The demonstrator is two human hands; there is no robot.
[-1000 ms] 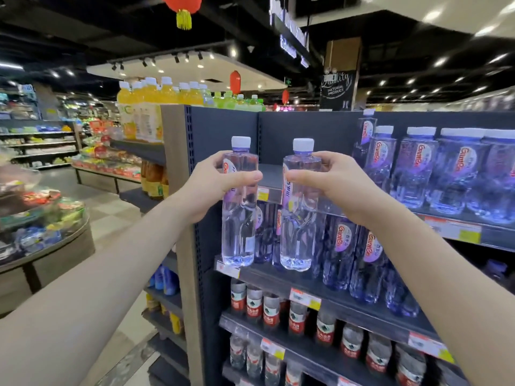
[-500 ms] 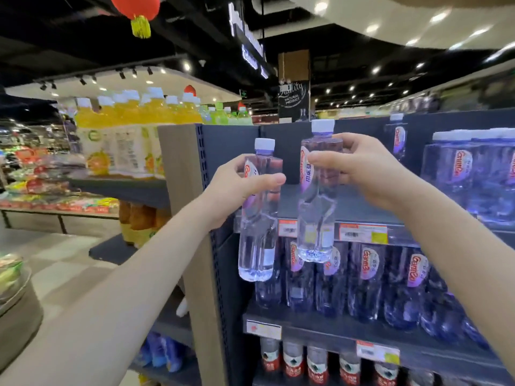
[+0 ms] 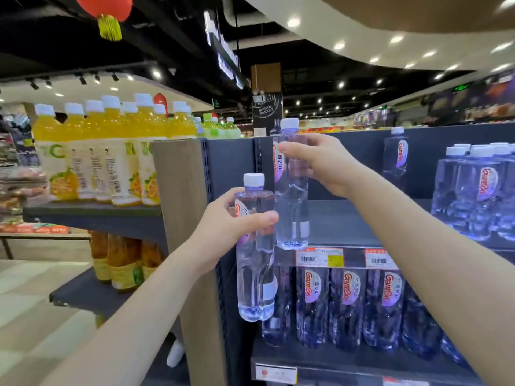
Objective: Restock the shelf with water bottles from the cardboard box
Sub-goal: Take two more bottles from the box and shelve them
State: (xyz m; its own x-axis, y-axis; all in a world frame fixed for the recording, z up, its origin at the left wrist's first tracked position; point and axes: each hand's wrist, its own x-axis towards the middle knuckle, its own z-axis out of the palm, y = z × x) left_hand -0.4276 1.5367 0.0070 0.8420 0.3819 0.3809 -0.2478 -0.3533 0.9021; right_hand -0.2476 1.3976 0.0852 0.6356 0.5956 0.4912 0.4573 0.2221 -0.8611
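You are gripping a water bottle in your left hand, with your thumb lying across the front of its label and your fingers curling round behind, just under the white cap. You are holding it upright in front of the shelving's left upright post, and its base is hanging before the left end of the lower shelf.

Your right hand is wrapping round a second water bottle high on its body, keeping it upright, higher than the first and just beside it. Its base is sitting level with the front edge of the upper shelf at the left end; whether it is touching the shelf cannot be told.

A cluster of stocked bottles is standing at the right end of the upper shelf, and a lone bottle is standing against the back panel, well apart from your hands. A row of matching bottles is filling the lower shelf. Price tags are running along the upper shelf's front edge. Orange juice bottles are lining the side shelf to your left, and a red lantern is hanging overhead.
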